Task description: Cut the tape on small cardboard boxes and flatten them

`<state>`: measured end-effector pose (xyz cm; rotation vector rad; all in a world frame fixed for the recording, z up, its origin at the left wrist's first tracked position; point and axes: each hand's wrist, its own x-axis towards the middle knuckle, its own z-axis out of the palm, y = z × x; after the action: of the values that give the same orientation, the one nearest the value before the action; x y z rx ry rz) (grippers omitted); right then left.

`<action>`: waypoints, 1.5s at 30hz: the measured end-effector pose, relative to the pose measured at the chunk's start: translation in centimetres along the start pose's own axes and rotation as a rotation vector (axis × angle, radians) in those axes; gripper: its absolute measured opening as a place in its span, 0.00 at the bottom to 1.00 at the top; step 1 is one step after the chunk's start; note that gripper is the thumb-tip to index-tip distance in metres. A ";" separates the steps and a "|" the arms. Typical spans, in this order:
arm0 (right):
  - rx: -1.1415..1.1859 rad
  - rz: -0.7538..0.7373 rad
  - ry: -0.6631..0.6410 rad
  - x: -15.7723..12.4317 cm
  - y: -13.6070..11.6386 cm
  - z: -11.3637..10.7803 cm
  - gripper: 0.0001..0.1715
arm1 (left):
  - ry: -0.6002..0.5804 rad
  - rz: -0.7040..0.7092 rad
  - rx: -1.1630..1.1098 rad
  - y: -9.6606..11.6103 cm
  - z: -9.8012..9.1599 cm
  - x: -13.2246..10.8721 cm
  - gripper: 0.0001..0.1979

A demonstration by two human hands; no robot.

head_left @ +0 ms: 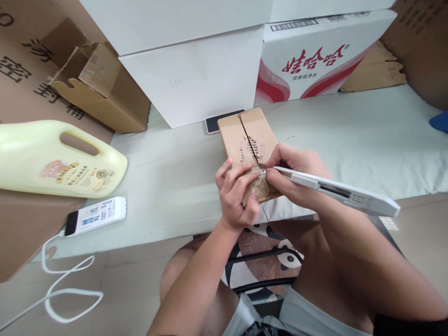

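Observation:
A small brown cardboard box (241, 140) rests on the pale green cloth surface, with a dark seam between its two top flaps and printed marks. Clear crumpled tape (259, 183) covers the near end of the seam. My left hand (238, 191) lies on the box's near left part, fingers spread, fingertips by the tape. In my right hand (297, 175) is a white utility knife (343, 192), its handle pointing to the lower right. The thumb and index finger of that hand meet near the tape at the seam; the knife's tip is hidden there.
Behind the box are a dark phone (224, 121), a white carton (196, 74) and a red-and-white carton (311, 60). To the left are an open cardboard box (119, 93), a yellow jug (42, 158) and a white power bank (101, 217) with a cable (73, 290). Something blue (440, 121) sits far right.

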<state>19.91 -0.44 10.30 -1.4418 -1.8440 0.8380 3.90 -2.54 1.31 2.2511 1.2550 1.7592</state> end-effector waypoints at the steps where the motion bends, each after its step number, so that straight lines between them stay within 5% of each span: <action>1: -0.003 0.001 0.002 0.0 0.0 0.0 0.04 | -0.004 -0.001 0.001 0.0 0.0 0.0 0.15; 45: 0.090 -0.040 -0.050 0.2 0.7 -0.2 0.13 | 0.009 0.011 0.007 -0.1 0.1 0.0 0.15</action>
<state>20.42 -0.04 9.92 -1.3351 -1.8418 0.9326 3.91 -2.42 1.27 2.2608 1.2544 1.7737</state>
